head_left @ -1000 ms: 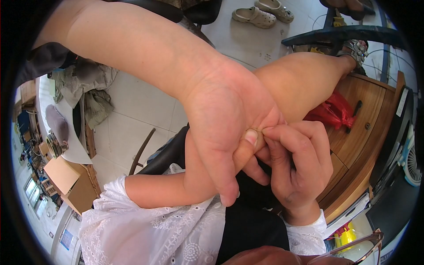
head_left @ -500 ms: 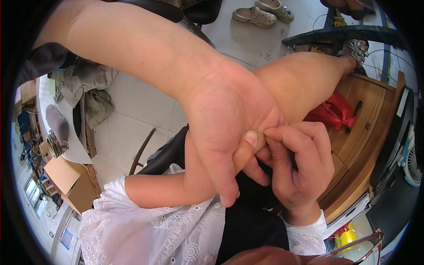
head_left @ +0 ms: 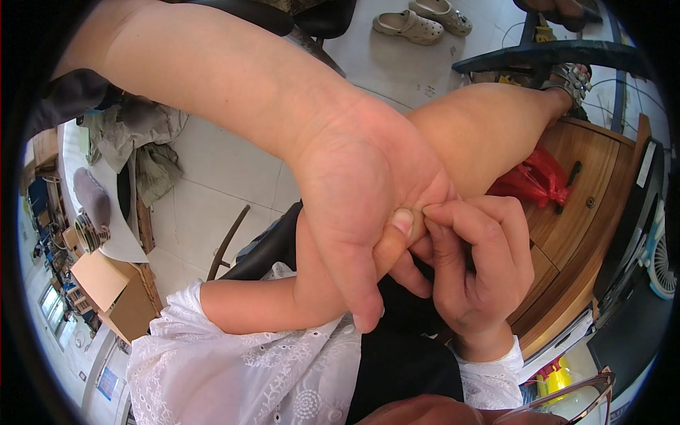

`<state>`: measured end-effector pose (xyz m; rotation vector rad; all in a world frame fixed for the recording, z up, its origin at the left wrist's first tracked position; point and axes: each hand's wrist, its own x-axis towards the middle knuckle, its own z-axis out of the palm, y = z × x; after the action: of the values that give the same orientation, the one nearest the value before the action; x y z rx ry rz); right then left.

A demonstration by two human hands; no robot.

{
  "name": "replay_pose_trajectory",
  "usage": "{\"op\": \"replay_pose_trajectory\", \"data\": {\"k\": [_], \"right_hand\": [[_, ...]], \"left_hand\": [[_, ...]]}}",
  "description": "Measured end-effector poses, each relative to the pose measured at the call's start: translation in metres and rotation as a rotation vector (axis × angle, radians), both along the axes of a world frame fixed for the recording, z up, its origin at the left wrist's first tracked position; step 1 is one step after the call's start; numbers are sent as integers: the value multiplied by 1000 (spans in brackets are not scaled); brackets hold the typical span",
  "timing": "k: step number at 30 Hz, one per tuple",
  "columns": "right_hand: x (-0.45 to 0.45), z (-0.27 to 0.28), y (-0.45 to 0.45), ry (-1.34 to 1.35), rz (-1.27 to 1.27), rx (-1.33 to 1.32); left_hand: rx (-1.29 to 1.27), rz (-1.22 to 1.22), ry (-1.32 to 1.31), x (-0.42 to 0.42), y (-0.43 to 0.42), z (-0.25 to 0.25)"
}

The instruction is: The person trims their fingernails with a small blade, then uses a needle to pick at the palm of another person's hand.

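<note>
Another person's bare forearm (head_left: 234,85) reaches in from the upper left, and that person's hand (head_left: 354,184) lies palm up in front of me. My left hand (head_left: 397,244) grips it from beneath, its thumb pressed on the palm near the base of the fingers; most of my left hand is hidden below. Beside that thumb, my right hand (head_left: 482,262) has thumb and index finger pinched together against the same part of the palm. Whatever lies between those fingertips is too small to make out.
A bare leg (head_left: 474,134) is behind the hands. To the right are a wooden drawer cabinet (head_left: 588,163), a red plastic bag (head_left: 535,177) and a small fan (head_left: 662,262). Beige clogs (head_left: 407,27) lie on the floor. A cardboard box (head_left: 117,290) stands at the left.
The fingertips of my right hand have shifted very slightly beside my left thumb. My left hand and the other person's hand are almost still.
</note>
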<state>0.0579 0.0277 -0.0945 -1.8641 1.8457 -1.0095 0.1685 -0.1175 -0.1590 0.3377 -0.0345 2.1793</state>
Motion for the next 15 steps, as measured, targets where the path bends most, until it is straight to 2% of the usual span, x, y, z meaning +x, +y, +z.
{"op": "replay_pose_trajectory", "data": {"k": [5, 11, 14, 15], "right_hand": [[-1, -1, 0, 5, 4, -6], [-2, 0, 0, 10, 10, -8], [-1, 0, 0, 11, 16, -9], [-1, 0, 0, 8, 9, -11]], "left_hand": [[-40, -29, 21, -2, 2, -1], [300, 11, -9, -2, 5, -12], [327, -127, -290, -2, 3, -8], [458, -71, -185, -3, 14, -14]]}}
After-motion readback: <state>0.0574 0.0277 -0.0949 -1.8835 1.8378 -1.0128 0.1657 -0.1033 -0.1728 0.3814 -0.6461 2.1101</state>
